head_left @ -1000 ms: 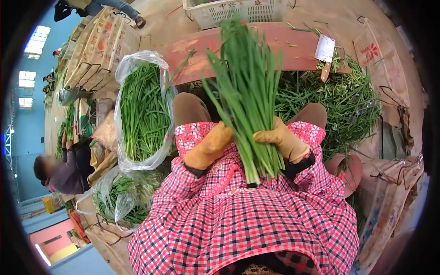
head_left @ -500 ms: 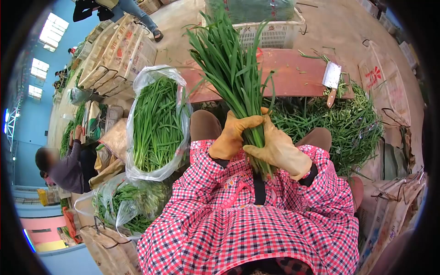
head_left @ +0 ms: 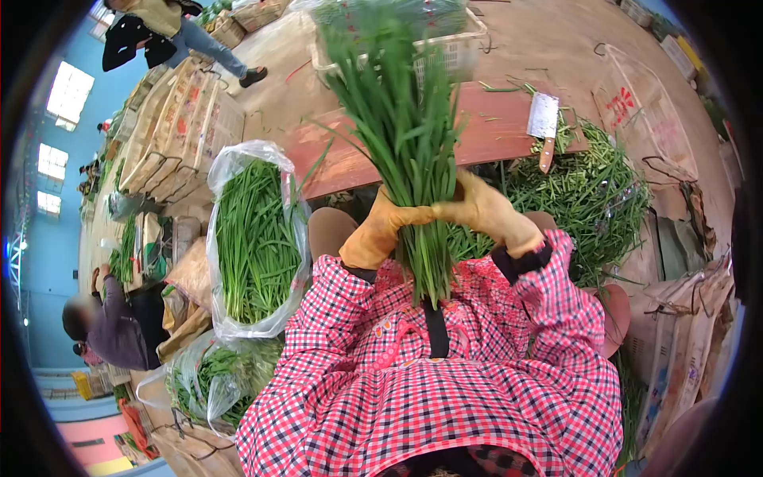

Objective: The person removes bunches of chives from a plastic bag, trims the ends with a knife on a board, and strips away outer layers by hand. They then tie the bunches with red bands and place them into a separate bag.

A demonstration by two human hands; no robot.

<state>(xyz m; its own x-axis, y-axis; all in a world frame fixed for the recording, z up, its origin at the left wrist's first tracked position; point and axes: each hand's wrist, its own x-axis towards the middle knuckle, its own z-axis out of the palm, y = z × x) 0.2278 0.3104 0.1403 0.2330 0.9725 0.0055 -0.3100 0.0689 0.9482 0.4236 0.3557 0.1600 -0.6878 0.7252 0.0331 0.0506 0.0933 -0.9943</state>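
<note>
A thick bunch of garlic chives (head_left: 409, 151) stands upright before me, leaf tips up and pale cut ends near my lap. My left hand (head_left: 383, 230), in an orange-tan glove, wraps round the lower stems, thumb across the front. On the right side, my right hand (head_left: 494, 213), in a paler glove, curves round the bunch with its thumb against the stems; its fingers behind the leaves are partly hidden and slightly blurred. Just beyond the bunch lies a reddish board (head_left: 501, 127), with a wooden-handled cleaver (head_left: 544, 119) on its right part.
A plastic-lined bundle of garlic chives (head_left: 254, 238) stands at my left, a second bag (head_left: 222, 378) below it. Loose trimmings (head_left: 592, 207) heap at the right. White crates stand left, right (head_left: 648, 111) and ahead. One person (head_left: 115, 322) sits at left; another (head_left: 187, 40) stands farther back.
My right hand has shifted up and outward on the bunch, its fingers less tightly wrapped. The bunch stands straighter. The view has turned slightly, moving the surroundings left.
</note>
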